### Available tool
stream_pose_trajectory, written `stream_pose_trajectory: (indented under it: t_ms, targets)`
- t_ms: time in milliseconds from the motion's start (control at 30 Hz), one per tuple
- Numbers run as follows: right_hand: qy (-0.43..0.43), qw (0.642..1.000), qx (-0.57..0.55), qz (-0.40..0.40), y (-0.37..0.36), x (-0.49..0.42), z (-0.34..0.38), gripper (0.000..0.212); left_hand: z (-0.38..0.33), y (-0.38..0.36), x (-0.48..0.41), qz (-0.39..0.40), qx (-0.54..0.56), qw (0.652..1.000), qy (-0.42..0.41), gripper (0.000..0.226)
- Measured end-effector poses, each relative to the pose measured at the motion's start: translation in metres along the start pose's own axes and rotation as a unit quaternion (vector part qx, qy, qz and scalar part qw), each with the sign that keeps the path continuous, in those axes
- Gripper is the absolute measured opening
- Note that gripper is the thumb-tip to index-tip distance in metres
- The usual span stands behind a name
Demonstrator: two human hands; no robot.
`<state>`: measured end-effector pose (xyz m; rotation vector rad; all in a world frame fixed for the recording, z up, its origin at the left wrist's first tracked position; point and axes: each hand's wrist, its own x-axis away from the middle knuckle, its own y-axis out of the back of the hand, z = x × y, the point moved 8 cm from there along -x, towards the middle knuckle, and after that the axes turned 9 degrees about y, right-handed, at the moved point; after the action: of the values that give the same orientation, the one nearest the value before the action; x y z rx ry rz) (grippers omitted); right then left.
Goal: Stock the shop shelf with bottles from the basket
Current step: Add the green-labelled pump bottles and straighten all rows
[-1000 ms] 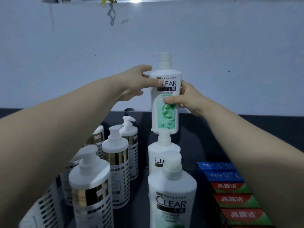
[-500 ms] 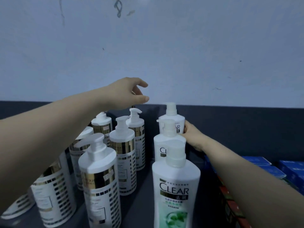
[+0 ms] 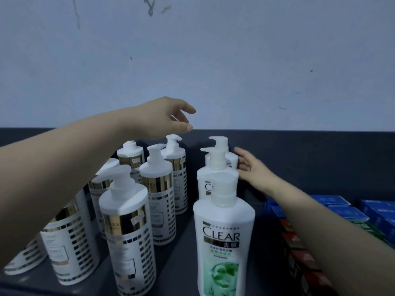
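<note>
My left hand [image 3: 162,118] hovers above the rearmost gold-banded pump bottles [image 3: 158,189]. Its fingers [image 3: 186,110] are loosely curled and hold nothing.

My right hand [image 3: 254,169] is just beside the shoulder of the rear CLEAR bottle [image 3: 232,161]. The fingers [image 3: 242,159] are relaxed and spread, gripping nothing. I cannot tell whether they touch the bottle.

The rear CLEAR bottle stands upright on the dark shelf [image 3: 177,242], last in a single-file row of three. The middle CLEAR bottle [image 3: 213,178] is directly in front of it, and the front CLEAR bottle [image 3: 224,236] is nearest me.

The gold-banded bottles cluster to the left of this row. Blue boxes [image 3: 333,208] and red boxes [image 3: 299,253] lie to its right.
</note>
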<state>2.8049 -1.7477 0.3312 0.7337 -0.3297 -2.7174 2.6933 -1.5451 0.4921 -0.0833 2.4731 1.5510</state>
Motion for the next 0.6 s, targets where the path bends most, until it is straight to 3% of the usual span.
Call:
stream_pose_trajectory:
  t_ms: [100, 167, 233, 333, 433, 600]
  targets:
    - [0.09, 0.984, 0.114, -0.101, 0.027, 0.015, 0.047, 0.036, -0.009, -0.014, -0.001, 0.04, -0.044, 0.998, -0.009, 0.04]
    - [0.134, 0.977, 0.139, -0.089, 0.021, 0.026, 0.07, 0.024, -0.02, -0.028, -0.002, 0.066, -0.087, 0.994, -0.024, 0.038]
    - [0.118, 0.985, 0.121, -0.019, 0.003, 0.032, 0.071, 0.03, -0.027, -0.045, -0.005, 0.091, -0.116, 0.989, -0.03, 0.039]
    - [0.061, 0.992, 0.093, 0.058, -0.021, 0.037, 0.058, 0.057, -0.029, -0.064, -0.014, 0.109, -0.099, 0.989, -0.024, 0.03]
    - [0.036, 0.997, 0.034, 0.056, -0.027, 0.041, 0.055, 0.057, -0.03, -0.069, -0.021, 0.101, -0.055, 0.993, -0.019, 0.018]
    - [0.036, 0.997, 0.026, 0.056, -0.026, 0.045, 0.059, 0.053, -0.029, -0.07, -0.022, 0.11, -0.01, 0.994, -0.011, 0.019]
